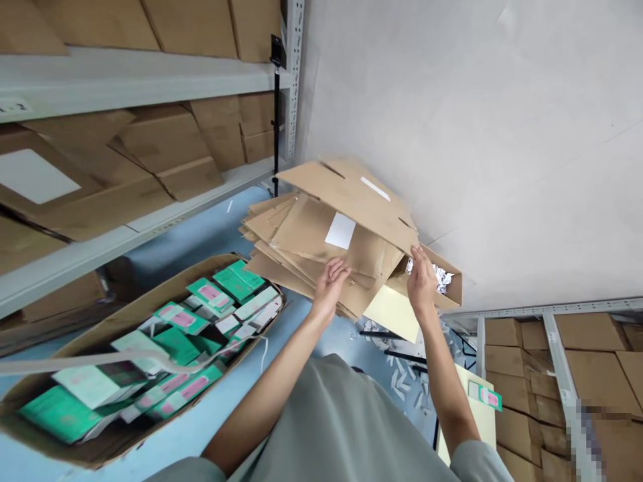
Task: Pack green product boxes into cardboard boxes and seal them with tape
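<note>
My right hand (422, 280) pinches the near right corner of a flattened cardboard box (351, 191), which is tilted up above a pile. This raised sheet has a white label strip and slots along its edges. Below it lies a stack of flattened cardboard boxes (296, 227), the upper one bearing a white label (340, 230). At the near edge of that stack is my left hand (330, 286), its fingers loosely bent with nothing visible in them. Whether its fingertips touch the cardboard I cannot tell.
A long open carton (105, 462) of green and white small boxes stands on the blue floor at left. Shelves with brown cartons (165, 140) line the left and lower right. Behind my right hand, an open box (455, 291) holds crumpled paper. Paper scraps (400, 378) litter the floor.
</note>
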{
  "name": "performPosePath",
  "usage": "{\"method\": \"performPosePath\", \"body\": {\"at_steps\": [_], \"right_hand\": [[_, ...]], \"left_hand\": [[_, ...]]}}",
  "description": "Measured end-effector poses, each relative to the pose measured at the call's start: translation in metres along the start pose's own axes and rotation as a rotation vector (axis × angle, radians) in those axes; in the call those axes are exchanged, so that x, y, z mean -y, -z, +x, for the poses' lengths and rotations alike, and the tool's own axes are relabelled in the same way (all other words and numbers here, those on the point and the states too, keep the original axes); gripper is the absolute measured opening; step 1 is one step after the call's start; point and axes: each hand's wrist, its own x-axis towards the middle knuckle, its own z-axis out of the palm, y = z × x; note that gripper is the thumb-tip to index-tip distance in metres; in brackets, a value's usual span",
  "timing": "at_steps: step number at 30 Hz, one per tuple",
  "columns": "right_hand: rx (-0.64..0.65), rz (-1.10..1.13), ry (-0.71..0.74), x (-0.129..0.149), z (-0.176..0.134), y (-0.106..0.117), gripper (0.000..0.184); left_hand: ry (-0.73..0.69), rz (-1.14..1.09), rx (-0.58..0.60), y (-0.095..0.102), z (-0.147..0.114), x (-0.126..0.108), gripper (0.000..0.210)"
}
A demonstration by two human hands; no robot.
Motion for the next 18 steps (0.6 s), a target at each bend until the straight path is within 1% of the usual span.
{"method": "performPosePath", "body": {"at_steps": [3, 5, 7, 9, 11, 13, 15, 17, 18], "right_hand": [[0.087, 0.075, -0.034, 0.006, -0.031, -0.012, 0.053], [0.119, 0.107, -0.037, 0.011, -0.054, -0.021, 0.054], [0.141, 0.118, -0.025, 0.018, -0.075, -0.029, 0.054], [0.155, 0.118, -0.009, 0.027, -0.092, -0.036, 0.052], [0.173, 0.120, 0.002, 0.037, -0.104, -0.038, 0.049], [0.198, 0.125, 0.005, 0.044, -0.112, -0.037, 0.045], [0.207, 0.126, 0.000, 0.048, -0.117, -0.031, 0.043], [0.183, 0.115, -0.032, 0.045, -0.121, -0.018, 0.047], [0.157, 0.102, -0.070, 0.041, -0.123, -0.008, 0.049]], "left_hand": [[-0.070, -0.052, 0.041, -0.004, -0.005, -0.013, 0.059], [-0.095, -0.085, 0.032, -0.005, -0.006, -0.018, 0.050], [-0.085, -0.091, -0.031, -0.005, -0.004, -0.019, 0.047], [-0.063, -0.073, -0.097, -0.002, -0.001, -0.019, 0.052], [-0.049, -0.040, -0.132, 0.002, 0.001, -0.020, 0.056], [-0.061, -0.002, -0.135, 0.004, 0.001, -0.026, 0.053], [-0.085, 0.044, -0.116, 0.000, -0.001, -0.035, 0.047], [-0.106, 0.087, -0.058, -0.010, -0.002, -0.044, 0.042], [-0.109, 0.104, -0.015, -0.018, -0.002, -0.048, 0.040]]}}
